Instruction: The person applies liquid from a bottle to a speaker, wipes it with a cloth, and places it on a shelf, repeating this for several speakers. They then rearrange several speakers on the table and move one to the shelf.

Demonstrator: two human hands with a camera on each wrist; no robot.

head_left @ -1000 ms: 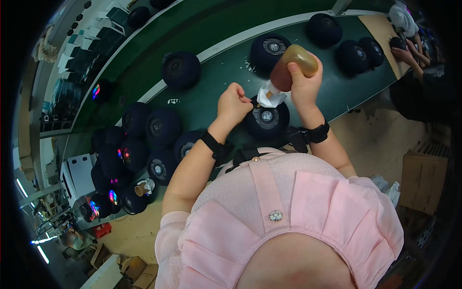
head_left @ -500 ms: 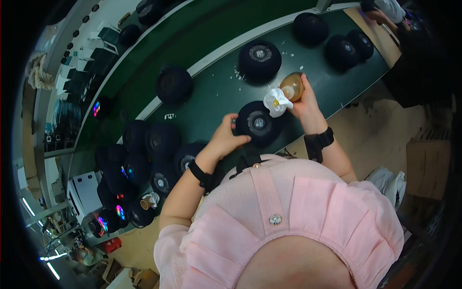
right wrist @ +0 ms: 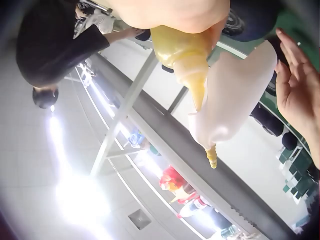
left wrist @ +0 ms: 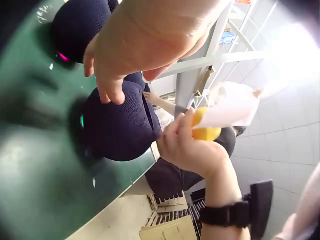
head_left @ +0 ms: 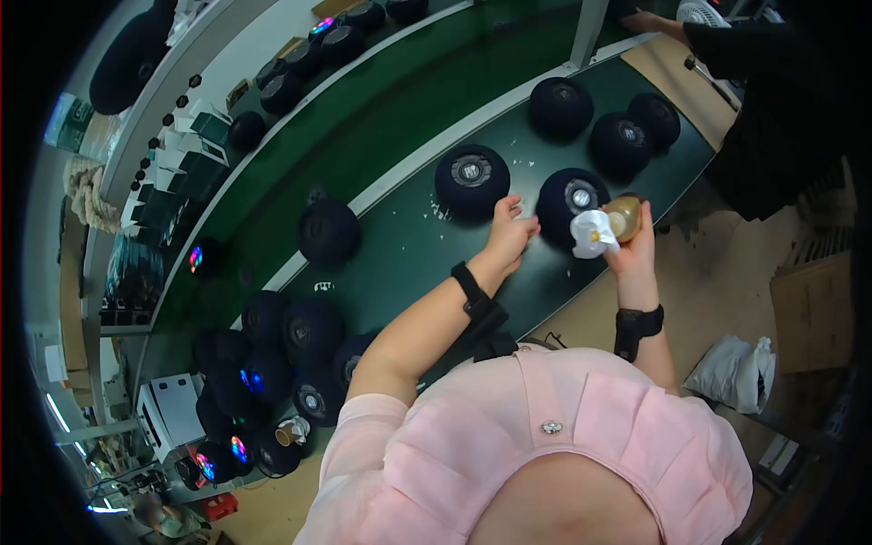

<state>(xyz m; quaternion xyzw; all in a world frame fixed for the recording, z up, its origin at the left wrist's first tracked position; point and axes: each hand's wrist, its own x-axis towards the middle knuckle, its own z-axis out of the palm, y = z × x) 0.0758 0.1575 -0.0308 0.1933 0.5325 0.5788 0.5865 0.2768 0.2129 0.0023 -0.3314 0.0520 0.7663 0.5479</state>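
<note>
My right hand (head_left: 633,254) holds an amber squeeze bottle (head_left: 623,216) with its fingers curled round it. White tissue (head_left: 592,233) wraps the bottle's nozzle; in the right wrist view a yellow tip (right wrist: 212,156) pokes out of the tissue (right wrist: 232,95). Beside the bottle on the green bench is a round dark fabric-covered speaker (head_left: 559,202) with a ringed top. My left hand (head_left: 510,238) is left of that speaker, fingers loosely bent and holding nothing. The left wrist view shows its fingertips over the dark speaker (left wrist: 120,122); whether they touch cannot be told.
Another round speaker (head_left: 472,182) stands behind my left hand, with several more at the bench's far right and a cluster (head_left: 263,363) at the left. A paper roll (head_left: 292,431) lies by the cluster. A person in dark clothing (head_left: 749,109) is beyond the right end.
Both hands have moved right along the bench, away from the speaker they were at, to another one. The bottle, tilted up over a speaker at first, is now lower, still in my right hand.
</note>
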